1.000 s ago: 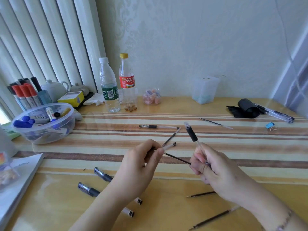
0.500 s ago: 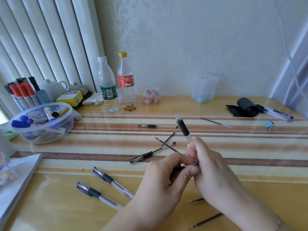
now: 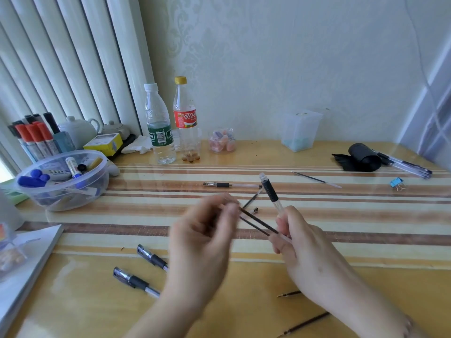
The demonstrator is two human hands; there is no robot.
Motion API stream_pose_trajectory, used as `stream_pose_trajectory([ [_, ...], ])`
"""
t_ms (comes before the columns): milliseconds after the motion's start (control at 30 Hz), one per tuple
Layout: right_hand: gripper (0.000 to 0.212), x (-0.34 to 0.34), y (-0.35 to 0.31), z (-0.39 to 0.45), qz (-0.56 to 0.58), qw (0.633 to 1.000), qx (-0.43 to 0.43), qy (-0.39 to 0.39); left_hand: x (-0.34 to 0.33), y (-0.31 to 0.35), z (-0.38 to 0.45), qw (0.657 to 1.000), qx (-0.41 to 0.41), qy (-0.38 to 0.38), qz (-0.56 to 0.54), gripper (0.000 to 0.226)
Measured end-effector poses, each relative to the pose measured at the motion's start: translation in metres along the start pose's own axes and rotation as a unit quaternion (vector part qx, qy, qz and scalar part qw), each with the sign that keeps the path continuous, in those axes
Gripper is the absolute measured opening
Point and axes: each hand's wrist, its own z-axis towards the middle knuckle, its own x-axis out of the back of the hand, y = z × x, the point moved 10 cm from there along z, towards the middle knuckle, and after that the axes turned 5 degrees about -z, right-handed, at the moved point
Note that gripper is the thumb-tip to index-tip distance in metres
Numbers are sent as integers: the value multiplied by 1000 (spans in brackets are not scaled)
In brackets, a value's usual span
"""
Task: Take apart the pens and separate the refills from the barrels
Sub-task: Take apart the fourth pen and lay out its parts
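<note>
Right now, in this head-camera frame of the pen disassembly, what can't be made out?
- Left hand: motion-blurred; its grip on the dark refill is unclear.
- Lower end of the barrel: hidden inside the right hand.
- Two capped pens: far ends covered by the left forearm.
- Refills near the bottom edge: partly covered by the right forearm.

head-worn view looks forward and down, close over the desk (image 3: 341,245)

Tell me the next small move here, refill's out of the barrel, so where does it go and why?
Probably the left hand should lay the dark refill it pinches down with the loose refills at the near right of the table. It looks clear of the barrel in the right hand, and refills already lie there.
</note>
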Motion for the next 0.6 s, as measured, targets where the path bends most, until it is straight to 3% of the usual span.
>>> stream_pose_trajectory([
  [100, 22, 2, 15, 1, -23, 999, -23, -20, 54, -8, 19, 989, 22, 133, -65, 15],
  [200, 22, 4, 17, 0, -54, 998, -14, -38, 74, -26, 24, 969, 81, 192, -137, 24],
  [600, 17, -4, 1, -3, -113, 990, 52, -71, 68, -45, 23, 953, 146, 188, -187, 33],
])
